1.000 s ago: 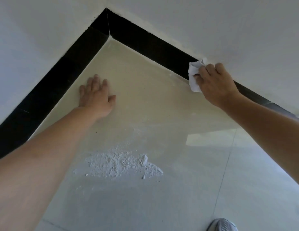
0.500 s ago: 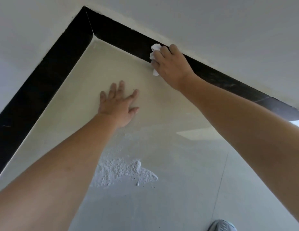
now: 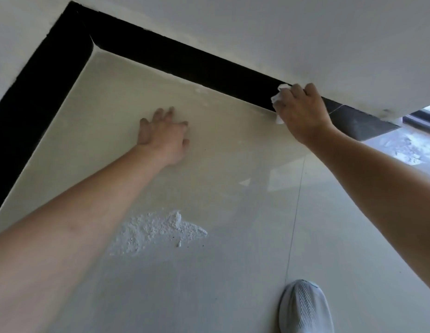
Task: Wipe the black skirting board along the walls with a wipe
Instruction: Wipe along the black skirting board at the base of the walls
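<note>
A black skirting board (image 3: 175,57) runs along two white walls and meets in a corner at the upper left. My right hand (image 3: 301,111) holds a crumpled white wipe (image 3: 277,98) and presses it against the board's right stretch, near where the board turns grey. Only the wipe's left edge shows past my fingers. My left hand (image 3: 164,133) lies flat on the pale floor with fingers spread, well short of the board.
A patch of white powdery debris (image 3: 156,230) lies on the glossy floor tiles (image 3: 233,272) below my left forearm. A white shoe (image 3: 305,307) stands at the bottom right. The right wall ends at a bright opening (image 3: 420,131).
My right hand slid the wipe left toward the corner, then back right along the board. My left hand shifted to the right on the floor.
</note>
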`<state>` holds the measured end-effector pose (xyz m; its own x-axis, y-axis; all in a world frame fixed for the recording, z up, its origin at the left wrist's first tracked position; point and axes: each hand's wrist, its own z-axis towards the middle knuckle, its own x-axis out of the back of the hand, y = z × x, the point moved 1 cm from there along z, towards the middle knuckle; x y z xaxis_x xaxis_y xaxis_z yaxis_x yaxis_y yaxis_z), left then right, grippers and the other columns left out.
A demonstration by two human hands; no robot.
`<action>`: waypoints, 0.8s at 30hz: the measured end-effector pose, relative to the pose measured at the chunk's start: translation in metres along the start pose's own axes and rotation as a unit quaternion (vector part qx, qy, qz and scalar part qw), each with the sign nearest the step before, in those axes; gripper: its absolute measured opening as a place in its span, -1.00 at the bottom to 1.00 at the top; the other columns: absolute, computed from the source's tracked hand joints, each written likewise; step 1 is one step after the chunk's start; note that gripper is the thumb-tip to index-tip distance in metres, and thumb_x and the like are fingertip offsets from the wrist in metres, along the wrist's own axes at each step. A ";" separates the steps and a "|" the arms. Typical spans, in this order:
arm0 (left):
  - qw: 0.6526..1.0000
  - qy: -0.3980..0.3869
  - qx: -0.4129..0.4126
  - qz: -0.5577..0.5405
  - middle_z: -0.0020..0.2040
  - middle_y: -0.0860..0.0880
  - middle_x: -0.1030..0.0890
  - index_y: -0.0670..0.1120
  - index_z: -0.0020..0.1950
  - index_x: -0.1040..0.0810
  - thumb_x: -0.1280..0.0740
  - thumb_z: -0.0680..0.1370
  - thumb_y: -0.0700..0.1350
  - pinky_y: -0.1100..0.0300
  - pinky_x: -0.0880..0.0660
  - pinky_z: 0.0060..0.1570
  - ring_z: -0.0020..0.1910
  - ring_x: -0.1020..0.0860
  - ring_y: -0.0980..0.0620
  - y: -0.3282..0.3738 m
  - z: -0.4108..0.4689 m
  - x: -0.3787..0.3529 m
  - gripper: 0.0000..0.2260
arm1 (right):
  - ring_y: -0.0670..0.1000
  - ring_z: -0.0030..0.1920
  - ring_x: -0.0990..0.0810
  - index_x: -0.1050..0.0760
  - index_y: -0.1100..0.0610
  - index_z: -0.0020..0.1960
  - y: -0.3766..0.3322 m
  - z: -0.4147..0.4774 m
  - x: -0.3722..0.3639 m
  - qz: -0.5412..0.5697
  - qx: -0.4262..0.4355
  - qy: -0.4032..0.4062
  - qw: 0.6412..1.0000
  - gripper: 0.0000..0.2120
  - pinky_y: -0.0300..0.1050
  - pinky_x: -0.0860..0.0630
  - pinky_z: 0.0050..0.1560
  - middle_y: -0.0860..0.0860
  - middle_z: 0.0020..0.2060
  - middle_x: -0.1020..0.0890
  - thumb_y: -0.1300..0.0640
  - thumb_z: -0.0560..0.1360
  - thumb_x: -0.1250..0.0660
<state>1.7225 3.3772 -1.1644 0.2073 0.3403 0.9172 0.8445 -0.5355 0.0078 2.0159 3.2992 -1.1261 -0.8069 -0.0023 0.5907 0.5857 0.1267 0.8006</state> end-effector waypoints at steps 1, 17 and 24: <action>1.000 -0.007 -0.006 -0.014 0.53 -0.09 -0.15 0.10 0.47 -0.29 -0.11 0.59 0.14 -0.17 -0.25 0.34 0.49 -0.15 -0.15 0.007 0.000 0.000 -0.56 | 0.10 0.11 -0.56 -0.48 0.07 0.34 -0.006 0.013 0.010 0.004 0.011 0.019 1.000 -0.55 -0.03 -0.48 0.08 0.06 0.24 -0.54 0.11 0.44 -0.29; 0.996 -0.033 -0.032 -0.076 0.59 0.02 0.07 0.18 0.54 -0.10 0.05 0.63 0.11 -0.13 -0.12 0.40 0.55 0.03 -0.06 -0.002 -0.008 -0.017 -0.55 | 0.07 -0.02 -0.58 -0.60 0.05 0.23 -0.021 0.033 0.010 0.003 0.080 0.061 0.995 -0.60 -0.06 -0.46 -0.01 -0.01 0.13 -0.58 0.09 0.44 -0.23; 0.997 0.001 0.018 -0.071 0.56 -0.05 -0.11 0.08 0.47 -0.31 0.00 0.62 0.14 -0.12 -0.24 0.34 0.47 -0.19 -0.17 -0.058 -0.001 -0.007 -0.56 | 0.10 0.01 -0.56 -0.51 0.07 0.31 -0.020 0.047 0.036 0.012 0.028 0.019 0.999 -0.52 -0.01 -0.47 0.00 0.05 0.12 -0.55 0.10 0.39 -0.44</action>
<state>1.6715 3.4049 -1.1708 0.0844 0.4092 0.9086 0.8821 -0.4548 0.1229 1.9713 3.3434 -1.1252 -0.7884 -0.0359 0.6142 0.5991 0.1822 0.7797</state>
